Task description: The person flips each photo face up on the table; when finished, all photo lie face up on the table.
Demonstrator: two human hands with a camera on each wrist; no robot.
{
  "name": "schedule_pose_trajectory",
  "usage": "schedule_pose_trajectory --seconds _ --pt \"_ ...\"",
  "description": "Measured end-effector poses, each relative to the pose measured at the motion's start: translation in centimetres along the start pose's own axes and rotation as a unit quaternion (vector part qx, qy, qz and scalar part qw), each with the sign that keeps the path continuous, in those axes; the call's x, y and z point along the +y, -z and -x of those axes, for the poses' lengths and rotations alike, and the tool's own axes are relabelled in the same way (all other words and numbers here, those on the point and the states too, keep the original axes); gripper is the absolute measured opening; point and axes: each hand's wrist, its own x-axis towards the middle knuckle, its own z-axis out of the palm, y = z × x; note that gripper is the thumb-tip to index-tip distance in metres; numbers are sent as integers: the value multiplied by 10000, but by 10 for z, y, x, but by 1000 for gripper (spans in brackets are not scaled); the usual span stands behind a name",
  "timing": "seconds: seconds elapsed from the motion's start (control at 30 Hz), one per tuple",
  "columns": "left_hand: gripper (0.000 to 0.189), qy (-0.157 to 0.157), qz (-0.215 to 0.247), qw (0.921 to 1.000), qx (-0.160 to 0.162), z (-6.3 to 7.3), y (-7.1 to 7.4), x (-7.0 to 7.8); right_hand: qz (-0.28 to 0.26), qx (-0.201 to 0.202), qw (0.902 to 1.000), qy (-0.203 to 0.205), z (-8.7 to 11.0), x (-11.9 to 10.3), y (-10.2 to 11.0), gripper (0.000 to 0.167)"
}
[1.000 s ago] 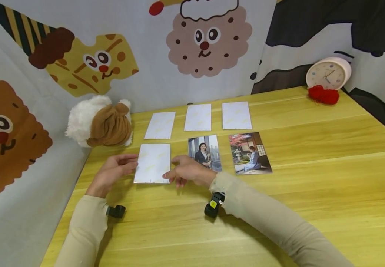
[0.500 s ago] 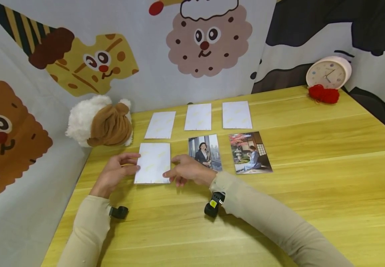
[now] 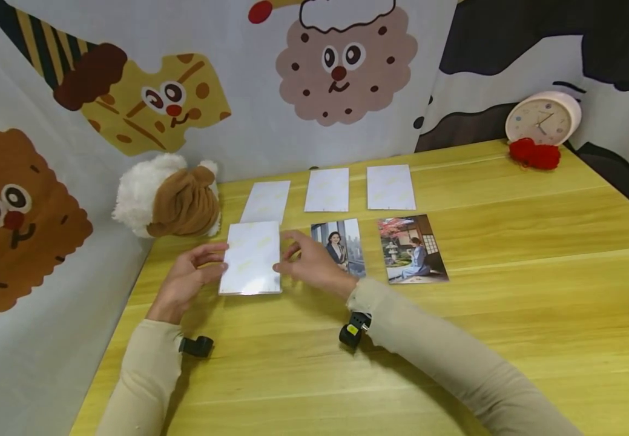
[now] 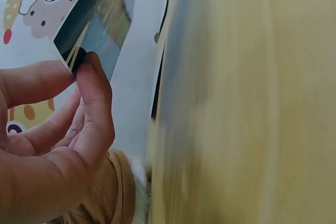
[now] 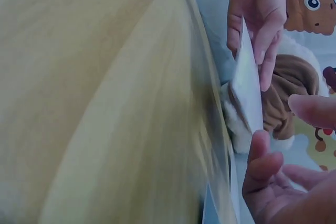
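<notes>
A stack of photo cards [image 3: 250, 257], white backs up, is raised above the wooden table and tilted. My left hand [image 3: 186, 278] pinches its left edge between thumb and fingers; the left wrist view shows part of a picture side beneath. At the opposite edge is my right hand [image 3: 314, 263]. One of its fingertips [image 5: 259, 142] is right at the edge, while the thumb [image 5: 312, 109] stays apart and the other fingers bend loosely. Right of the stack lie a photo of a person in a suit [image 3: 340, 245], partly hidden by my right hand, and a garden photo [image 3: 412, 249].
Three white-backed cards lie in a back row: left [image 3: 266, 200], middle [image 3: 327, 190] and right [image 3: 391, 187]. A plush toy [image 3: 169, 197] stands at the left by the cloth wall. In the far right corner are a round clock [image 3: 543, 120] and red yarn [image 3: 534, 154].
The stack has come up from the table and tilted, its glossy backs now catching light. My right hand has risen slightly with its edge; the left keeps its pinch. The view has shifted slightly.
</notes>
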Motion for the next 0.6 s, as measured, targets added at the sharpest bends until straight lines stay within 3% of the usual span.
schedule_pose_trajectory --seconds 0.17,0.4,0.6 --pt "54 -60 86 9999 -44 0 -4 3 137 81 9988 468 1 1 5 66" --pt "53 -152 223 9996 11 -2 -6 5 601 334 9956 630 3 4 7 58" --pt "52 -196 597 9980 2 -3 -9 8 429 306 9956 781 4 5 9 54"
